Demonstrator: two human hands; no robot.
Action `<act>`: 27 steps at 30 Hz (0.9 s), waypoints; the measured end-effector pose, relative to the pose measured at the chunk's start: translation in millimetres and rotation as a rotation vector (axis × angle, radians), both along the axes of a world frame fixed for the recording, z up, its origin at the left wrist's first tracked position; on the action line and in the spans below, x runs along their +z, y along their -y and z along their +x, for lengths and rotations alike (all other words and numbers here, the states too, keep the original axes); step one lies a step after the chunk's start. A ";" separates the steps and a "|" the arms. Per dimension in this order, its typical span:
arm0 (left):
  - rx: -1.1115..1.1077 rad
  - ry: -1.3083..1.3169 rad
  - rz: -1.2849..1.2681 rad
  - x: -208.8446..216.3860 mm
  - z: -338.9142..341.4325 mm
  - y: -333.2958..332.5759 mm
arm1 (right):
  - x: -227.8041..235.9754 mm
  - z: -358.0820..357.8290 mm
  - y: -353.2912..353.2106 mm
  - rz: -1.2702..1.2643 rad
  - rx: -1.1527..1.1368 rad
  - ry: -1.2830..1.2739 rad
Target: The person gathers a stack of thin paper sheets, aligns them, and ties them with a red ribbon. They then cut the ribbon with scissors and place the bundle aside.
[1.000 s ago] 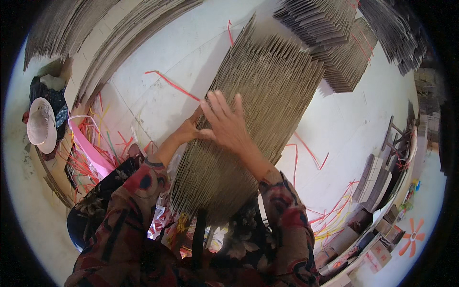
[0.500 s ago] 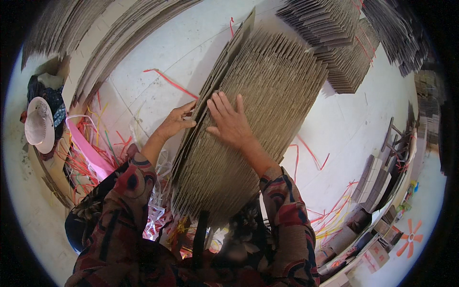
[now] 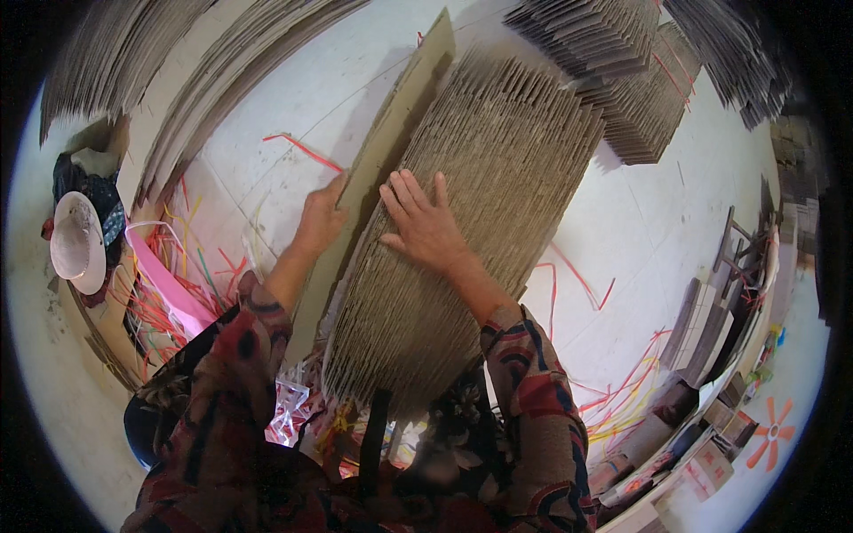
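A thick pack of brown cardboard sheets point(image 3: 498, 160) stands on edge in front of me, its edges forming a ribbed top. My right hand point(image 3: 426, 224) lies flat on those edges near the left side, fingers spread, gripping nothing. At the pack's left, one cardboard sheet point(image 3: 378, 147) leans away, and a dark gap separates it from the rest. My left hand point(image 3: 320, 220) has hold of this sheet from its outer left side. The left fingertips are partly hidden by the sheet.
More cardboard stacks stand at the upper left point(image 3: 213, 80) and upper right point(image 3: 586, 35). Tangled red straps point(image 3: 164, 293) and a pink strip point(image 3: 169, 275) lie at left, near a pale hat point(image 3: 78, 242). A dark stool point(image 3: 737, 253) and an orange fan point(image 3: 771, 433) are at right.
My left hand has closed on the outer sheet and drawn it left, widening the gap beside the pack. The right hand stays almost in place on the pack.
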State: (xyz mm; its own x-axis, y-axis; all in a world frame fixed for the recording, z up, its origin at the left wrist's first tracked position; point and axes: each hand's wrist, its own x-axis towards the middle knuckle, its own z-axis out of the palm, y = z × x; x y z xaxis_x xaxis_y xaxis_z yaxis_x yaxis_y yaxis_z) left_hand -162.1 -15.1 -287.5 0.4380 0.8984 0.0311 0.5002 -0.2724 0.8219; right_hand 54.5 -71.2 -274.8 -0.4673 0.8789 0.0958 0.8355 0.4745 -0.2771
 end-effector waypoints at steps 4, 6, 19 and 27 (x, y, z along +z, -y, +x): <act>-0.042 -0.273 0.004 -2.8 9.1 34.4 | 4.6 -0.7 0.5 -0.021 -0.005 -0.033; -0.071 -0.290 0.002 -3.1 6.6 36.4 | 7.0 -1.8 0.0 -0.025 -0.003 -0.059; -0.218 -0.107 -0.385 12.1 9.5 15.0 | 5.9 0.5 2.7 -0.006 -0.013 -0.081; -0.209 0.070 -0.418 6.4 -0.1 12.2 | 3.4 1.0 2.3 -0.011 -0.034 -0.074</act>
State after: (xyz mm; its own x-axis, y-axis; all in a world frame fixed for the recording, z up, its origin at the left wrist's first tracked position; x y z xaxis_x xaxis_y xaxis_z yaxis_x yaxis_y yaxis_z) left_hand -162.2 -27.3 -281.1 0.6205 0.7330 -0.2787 0.4091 0.0006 0.9125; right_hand 55.5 -73.6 -271.4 -0.4295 0.8951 0.1193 0.8281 0.4431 -0.3435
